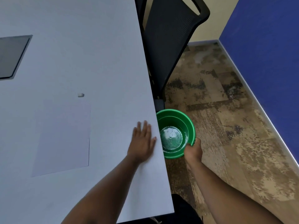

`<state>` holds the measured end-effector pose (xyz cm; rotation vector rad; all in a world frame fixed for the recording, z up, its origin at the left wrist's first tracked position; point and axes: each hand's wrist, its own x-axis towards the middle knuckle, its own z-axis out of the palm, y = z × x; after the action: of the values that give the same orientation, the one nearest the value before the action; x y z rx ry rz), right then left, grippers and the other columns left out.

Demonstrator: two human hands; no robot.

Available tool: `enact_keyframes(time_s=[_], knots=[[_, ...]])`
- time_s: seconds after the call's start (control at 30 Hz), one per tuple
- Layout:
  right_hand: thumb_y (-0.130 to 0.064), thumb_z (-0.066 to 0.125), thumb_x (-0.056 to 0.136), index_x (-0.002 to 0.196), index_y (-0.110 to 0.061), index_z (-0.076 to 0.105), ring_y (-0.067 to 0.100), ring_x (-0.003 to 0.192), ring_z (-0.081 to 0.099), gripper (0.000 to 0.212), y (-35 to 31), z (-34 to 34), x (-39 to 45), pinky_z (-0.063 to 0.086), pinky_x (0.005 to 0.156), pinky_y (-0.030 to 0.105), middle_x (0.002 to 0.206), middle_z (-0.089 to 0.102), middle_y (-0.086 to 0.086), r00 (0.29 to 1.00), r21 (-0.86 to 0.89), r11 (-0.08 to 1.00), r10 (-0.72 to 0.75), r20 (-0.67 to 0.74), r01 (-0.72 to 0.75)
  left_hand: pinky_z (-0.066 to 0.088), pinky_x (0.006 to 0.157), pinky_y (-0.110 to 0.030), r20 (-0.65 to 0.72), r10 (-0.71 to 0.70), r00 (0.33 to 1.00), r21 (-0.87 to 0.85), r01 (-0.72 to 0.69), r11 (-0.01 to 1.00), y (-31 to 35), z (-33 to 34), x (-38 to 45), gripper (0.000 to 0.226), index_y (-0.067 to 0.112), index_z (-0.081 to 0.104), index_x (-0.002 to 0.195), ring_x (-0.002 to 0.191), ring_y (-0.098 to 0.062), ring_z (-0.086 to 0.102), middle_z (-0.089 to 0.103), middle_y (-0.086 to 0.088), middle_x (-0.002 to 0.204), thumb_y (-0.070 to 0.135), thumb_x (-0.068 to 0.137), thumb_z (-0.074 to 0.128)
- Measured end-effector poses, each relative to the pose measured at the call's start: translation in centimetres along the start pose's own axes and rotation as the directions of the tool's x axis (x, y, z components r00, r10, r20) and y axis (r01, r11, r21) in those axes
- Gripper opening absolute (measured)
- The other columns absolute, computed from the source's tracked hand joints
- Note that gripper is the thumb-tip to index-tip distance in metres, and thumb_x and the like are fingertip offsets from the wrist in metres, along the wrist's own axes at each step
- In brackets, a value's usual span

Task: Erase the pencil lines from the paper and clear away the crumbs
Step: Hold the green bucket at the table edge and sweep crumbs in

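- The fingers of the left hand (pixel 143 141) lie straight and together, flat on the white counter (pixel 72 46), palm down, holding nothing; the fingertips point away from the person and the hand sits just beside the counter's right edge, slightly blurred.
- The fingers of the right hand (pixel 193 150) curl over the near rim of a green bucket (pixel 189 123), gripping it with the thumb outside the wall; the bucket is below the counter's edge, just beside it, and whether it touches the floor cannot be told.
- The bucket is round and open-topped; its bottom looks pale, shiny and speckled with small dark bits; no label or writing can be read on it.
- The paper (pixel 64 135), a plain white sheet, lies flat on the counter to the left of the left hand, apart from it; its surface looks blank, with no pencil lines or writing that can be made out.
- The eraser (pixel 80 95), a small pale block, rests on the counter just beyond the paper's far right corner; any print on it is too small to tell.
- A dark grey panel (pixel 11 57) is set into the counter at the far left.
- A black mesh chair (pixel 169 38) stands beyond the bucket, close against the counter's edge; the floor (pixel 226 118) is mottled brown; a blue wall (pixel 267 46) runs along the right.
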<state>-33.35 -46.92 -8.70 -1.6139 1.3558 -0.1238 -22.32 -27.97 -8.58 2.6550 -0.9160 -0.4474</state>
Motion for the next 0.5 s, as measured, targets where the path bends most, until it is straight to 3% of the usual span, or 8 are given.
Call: enact_keyframes(time_s=[0.1,0.17,0.27,0.37,0.43,0.5], knots=[[-0.007,0.047,0.099,0.125,-0.018,0.046,0.018,0.07,0.056,0.028,0.0,-0.1,-0.5,0.04,0.053,0.026,0.086,0.059,0.004,1.0,-0.017,1.0,-0.003,-0.025,0.002,0.0,0.13,-0.042,0.011,0.152,0.988,-0.077,-0.151,0.986,2.3,0.2,-0.3,0.074,0.011,0.0,0.164,0.157,-0.021,-0.018,-0.008,-0.006,0.171,0.054,0.106,0.018],[-0.007,0.046,0.099,0.127,-0.018,0.046,0.018,0.07,0.056,0.03,0.1,-0.2,-0.8,0.041,0.054,0.027,0.09,0.062,0.008,0.999,-0.009,1.0,0.003,-0.034,-0.004,-0.004,0.13,-0.039,-0.05,0.15,0.987,-0.068,-0.154,0.986,2.7,0.4,-0.4,0.075,0.01,0.003,0.165,0.157,-0.021,-0.016,-0.007,-0.005,0.172,0.054,0.107,0.02],[-0.008,0.046,0.099,0.129,-0.019,0.045,0.018,0.071,0.057,0.033,0.2,-0.2,-1.0,0.041,0.055,0.027,0.094,0.063,0.009,0.999,0.004,1.0,0.014,-0.04,-0.013,-0.01,0.126,-0.039,-0.143,-0.078,0.987,-0.011,0.077,0.997,1.6,0.4,-0.8,0.081,0.009,0.001,0.164,0.158,-0.028,-0.016,-0.011,-0.009,0.17,0.06,0.102,0.011],[-0.009,0.047,0.099,0.125,-0.019,0.046,0.018,0.071,0.057,0.028,0.4,-0.1,-1.2,0.04,0.055,0.027,0.094,0.064,0.009,0.999,0.01,1.0,0.027,-0.047,-0.026,-0.007,0.128,-0.046,-0.136,-0.41,0.902,-0.062,0.405,0.912,0.0,0.4,-1.4,0.09,0.002,-0.001,0.162,0.158,-0.035,-0.014,-0.009,-0.019,0.171,0.064,0.097,0.004],[-0.009,0.047,0.099,0.123,-0.019,0.046,0.017,0.07,0.057,0.026,0.6,0.0,-1.5,0.039,0.054,0.026,0.089,0.062,0.006,0.998,0.017,0.999,0.032,-0.044,-0.032,-0.004,0.129,-0.049,-0.121,-0.466,0.876,-0.053,0.463,0.885,-0.2,0.6,-1.7,0.089,-0.001,0.0,0.162,0.158,-0.037,-0.012,-0.007,-0.021,0.171,0.062,0.1,0.007],[-0.008,0.046,0.099,0.123,-0.019,0.046,0.018,0.07,0.057,0.026,0.7,0.0,-1.7,0.039,0.053,0.026,0.087,0.061,0.005,0.999,0.021,0.999,0.036,-0.04,-0.035,-0.008,0.128,-0.048,-0.096,-0.438,0.894,-0.039,0.437,0.899,0.5,0.7,-1.7,0.09,-0.001,-0.002,0.161,0.157,-0.037,-0.016,-0.011,-0.021,0.17,0.064,0.1,0.006]])
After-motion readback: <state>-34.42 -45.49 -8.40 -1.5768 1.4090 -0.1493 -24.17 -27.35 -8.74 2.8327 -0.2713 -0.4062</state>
